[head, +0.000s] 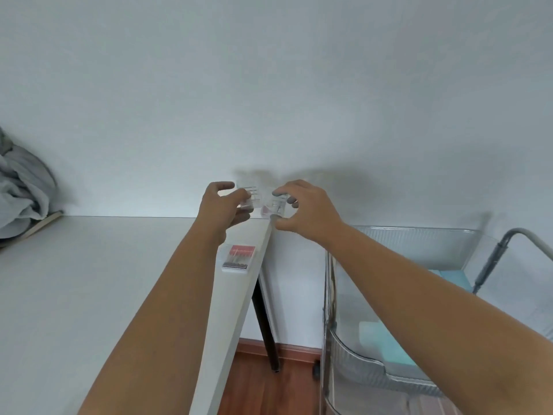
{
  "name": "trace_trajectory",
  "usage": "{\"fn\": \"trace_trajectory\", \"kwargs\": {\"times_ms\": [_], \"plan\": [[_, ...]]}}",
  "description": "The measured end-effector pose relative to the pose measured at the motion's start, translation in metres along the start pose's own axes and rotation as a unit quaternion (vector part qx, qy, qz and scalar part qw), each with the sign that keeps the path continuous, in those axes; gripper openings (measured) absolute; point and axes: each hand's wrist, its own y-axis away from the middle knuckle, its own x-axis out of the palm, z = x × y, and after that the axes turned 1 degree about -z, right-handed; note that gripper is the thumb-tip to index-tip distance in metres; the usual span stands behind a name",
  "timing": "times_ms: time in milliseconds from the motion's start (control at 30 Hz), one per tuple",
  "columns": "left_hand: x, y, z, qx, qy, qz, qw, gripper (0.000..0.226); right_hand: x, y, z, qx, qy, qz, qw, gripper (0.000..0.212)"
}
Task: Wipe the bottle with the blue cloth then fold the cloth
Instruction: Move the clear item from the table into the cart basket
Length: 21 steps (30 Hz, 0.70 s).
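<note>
No text, label, brand or number can be read anywhere in the view. The small clear case point(238, 259) lying on the bench point(89, 295) shows only a red band and a dark band, and the clear case point(254, 197) beyond it is too blurred to make out any print.

Both arms stretched toward far right corner of white table point(89, 280), against pale wall. Left hand point(220, 209) pinches clear plastic case point(250, 194); right hand point(302, 209), fingers curled, grips second small clear piece point(273, 206) just beside it; details blurred. Another clear case with red insert point(238, 258) lies near table edge. Grey fabric point(22, 193) bunched at left. Transparent cart point(404, 295) stands right, blue items point(386, 345) inside.
</note>
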Motion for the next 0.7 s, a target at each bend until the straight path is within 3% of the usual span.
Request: {"fn": "trace_trajectory", "kwargs": {"times_ms": [200,367,500,600,700], "plan": [[0.074,0.033,-0.017,0.053,-0.007,0.112,0.992,0.052,-0.086,0.039,-0.029,-0.003,0.041,-0.005,0.999,0.05],[0.148,0.065,0.003,0.094,-0.084,0.184,0.975,0.041,-0.159,0.071,-0.077,0.092,0.168,0.043,0.981,0.064],[0.204,0.083,0.042,0.0,-0.091,0.24,0.967,0.038,-0.173,0.094,-0.117,0.109,0.315,0.2,0.921,0.07],[0.233,0.089,0.076,-0.097,-0.098,0.243,0.96,0.04,-0.166,0.109,-0.143,0.138,0.369,0.26,0.882,0.065],[0.242,0.084,0.106,-0.134,-0.148,0.216,0.956,0.038,-0.155,0.124,-0.166,0.133,0.383,0.319,0.857,0.069]]}}
